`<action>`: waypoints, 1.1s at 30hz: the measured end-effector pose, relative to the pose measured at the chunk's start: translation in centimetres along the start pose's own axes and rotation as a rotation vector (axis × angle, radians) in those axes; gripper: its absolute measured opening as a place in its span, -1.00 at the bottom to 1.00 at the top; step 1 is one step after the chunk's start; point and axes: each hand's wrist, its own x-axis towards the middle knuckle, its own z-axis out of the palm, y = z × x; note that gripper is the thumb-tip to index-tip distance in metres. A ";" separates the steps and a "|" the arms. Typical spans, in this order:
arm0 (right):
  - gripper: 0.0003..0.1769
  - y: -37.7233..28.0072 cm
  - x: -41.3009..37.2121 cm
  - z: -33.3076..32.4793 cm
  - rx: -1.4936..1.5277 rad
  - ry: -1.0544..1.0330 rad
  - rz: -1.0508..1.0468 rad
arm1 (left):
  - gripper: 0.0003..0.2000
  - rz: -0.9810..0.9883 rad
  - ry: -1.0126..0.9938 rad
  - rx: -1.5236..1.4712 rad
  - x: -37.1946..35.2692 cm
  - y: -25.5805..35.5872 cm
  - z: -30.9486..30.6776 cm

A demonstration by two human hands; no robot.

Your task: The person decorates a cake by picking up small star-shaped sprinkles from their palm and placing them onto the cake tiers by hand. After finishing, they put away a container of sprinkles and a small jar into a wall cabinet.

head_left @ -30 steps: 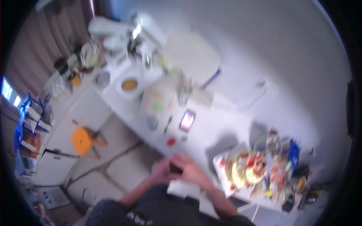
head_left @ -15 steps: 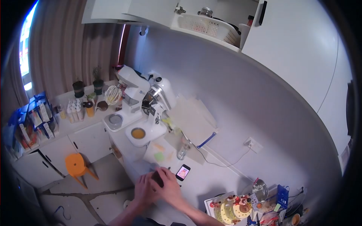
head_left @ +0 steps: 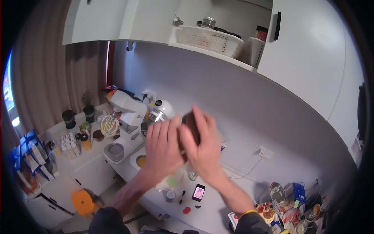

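Both of my hands are raised over the counter in the middle of the view. My left hand (head_left: 165,146) and my right hand (head_left: 202,148) hold a dark brown object (head_left: 191,126) between them, partly hidden by the fingers. It may be a jar or cup; its kind is unclear. Below them on the white counter, a phone (head_left: 198,192) with a lit screen lies beside a small black item (head_left: 182,197) and small red pieces (head_left: 187,210). A small clear cup (head_left: 170,195) stands to the left of these.
Two white stand mixers (head_left: 130,111) stand at the back left. A decorated cake (head_left: 269,214) is at the lower right, near a blue box (head_left: 299,192). The overhead cabinet is open, showing a white basket (head_left: 208,40). An orange stool (head_left: 82,201) stands lower left.
My hands have risen from low over the counter toward the cabinet with the brown object. The view has tilted up, showing more of the cabinet.
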 end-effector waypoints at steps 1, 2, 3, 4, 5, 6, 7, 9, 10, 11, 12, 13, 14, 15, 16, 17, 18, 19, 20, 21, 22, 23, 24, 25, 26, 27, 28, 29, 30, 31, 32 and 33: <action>-0.35 -0.1 2.5 0.0 -0.067 -0.007 -0.004 | -0.44 0.036 0.030 0.010 2.2 -1.0 0.9; -0.33 -0.1 4.9 -0.4 -0.134 -0.018 -0.009 | -0.43 0.068 0.062 0.022 4.2 -1.8 1.8; -0.29 -0.1 7.1 -0.8 -0.178 -0.044 0.025 | -0.39 0.084 0.076 -0.005 6.3 -2.3 2.2; -0.24 0.0 9.2 -1.3 -0.220 -0.068 0.056 | -0.36 0.102 0.092 -0.030 8.4 -2.7 2.7; -0.20 0.1 11.3 -2.1 -0.174 -0.099 0.032 | -0.31 0.094 0.115 -0.074 10.2 -3.1 3.4; -0.16 0.5 13.2 -2.9 -0.127 -0.129 0.008 | -0.27 0.086 0.137 -0.118 12.0 -3.6 4.1; -0.14 1.8 14.8 -3.0 -0.004 -0.116 -0.075 | -0.23 0.108 0.153 -0.185 13.9 -4.2 4.6; -0.10 3.9 18.5 -3.6 0.148 -0.068 -0.165 | -0.12 0.124 0.169 -0.251 17.5 -4.7 5.4; -0.15 3.8 20.2 -4.4 0.040 0.001 -0.205 | -0.13 0.128 0.179 -0.303 19.2 -4.7 5.9; -0.18 3.5 22.0 -5.0 0.060 0.002 -0.149 | -0.15 0.133 0.188 -0.356 20.9 -4.8 6.4; -0.21 3.3 23.6 -5.5 0.079 0.004 -0.091 | -0.16 0.137 0.195 -0.410 22.3 -5.0 6.8; -0.23 3.5 25.2 -5.6 0.058 0.076 -0.106 | -0.23 0.123 0.189 -0.495 23.5 -5.4 6.9; -0.25 3.7 26.8 -5.8 0.036 0.149 -0.123 | -0.29 0.109 0.183 -0.579 24.7 -5.7 6.9; -0.30 3.4 28.5 -6.5 -0.045 0.184 -0.150 | -0.35 0.092 0.175 -0.663 25.8 -6.3 7.2; -0.33 3.1 30.2 -7.1 -0.138 0.197 -0.158 | -0.40 0.051 0.222 -0.619 26.7 -7.3 7.9; -0.28 3.0 31.8 -7.6 -0.180 0.189 -0.106 | -0.46 0.010 0.267 -0.573 27.5 -8.8 9.0; -0.31 3.9 33.5 -7.6 -0.249 0.254 -0.171 | -0.51 -0.033 0.310 -0.526 28.0 -10.3 10.0; -0.35 5.0 35.3 -7.5 -0.318 0.317 -0.240 | -0.56 -0.062 0.310 -0.501 28.5 -11.6 10.8; -0.37 6.2 37.0 -7.5 -0.388 0.380 -0.311 | -0.60 -0.092 0.311 -0.477 29.0 -12.8 11.5; -0.35 7.7 38.5 -7.4 -0.478 0.324 -0.256 | -0.63 -0.129 0.250 -0.496 29.4 -13.6 12.1; -0.34 9.5 39.8 -7.2 -0.567 0.268 -0.201 | -0.66 -0.164 0.190 -0.515 29.9 -14.3 12.7; -0.32 11.3 40.8 -7.0 -0.654 0.214 -0.146 | -0.67 -0.198 0.131 -0.532 30.4 -14.9 13.4; -0.27 13.1 41.3 -6.6 -0.670 0.137 -0.144 | -0.67 -0.209 0.098 -0.471 30.8 -15.1 14.2; -0.27 14.3 41.3 -5.9 -0.719 0.063 -0.048 | -0.67 -0.220 0.063 -0.410 31.1 -15.1 15.2; -0.26 15.4 41.4 -5.3 -0.767 -0.011 0.049 | -0.67 -0.231 0.029 -0.349 31.5 -15.3 16.2; -0.26 16.7 41.3 -4.8 -0.748 -0.082 0.138 | -0.65 -0.246 -0.036 -0.332 31.8 -15.9 17.2; -0.27 17.7 40.8 -4.3 -0.729 -0.154 0.226 | -0.64 -0.261 -0.101 -0.315 32.0 -16.4 18.1; -0.27 18.6 40.5 -4.1 -0.707 -0.223 0.316 | -0.63 -0.275 -0.166 -0.297 32.2 -17.0 19.1; -0.27 19.5 40.5 -3.9 -0.664 -0.228 0.342 | -0.62 -0.241 -0.149 -0.292 32.0 -17.5 20.1; -0.26 19.8 40.2 -3.5 -0.618 -0.234 0.369 | -0.62 -0.209 -0.133 -0.284 31.6 -17.8 20.6; -0.26 20.3 40.2 -3.1 -0.570 -0.240 0.394 | -0.61 -0.177 -0.117 -0.274 31.5 -18.1 21.1; -0.28 21.1 40.5 -2.8 -0.648 -0.233 0.338 | -0.61 -0.145 -0.114 -0.300 31.9 -18.6 21.4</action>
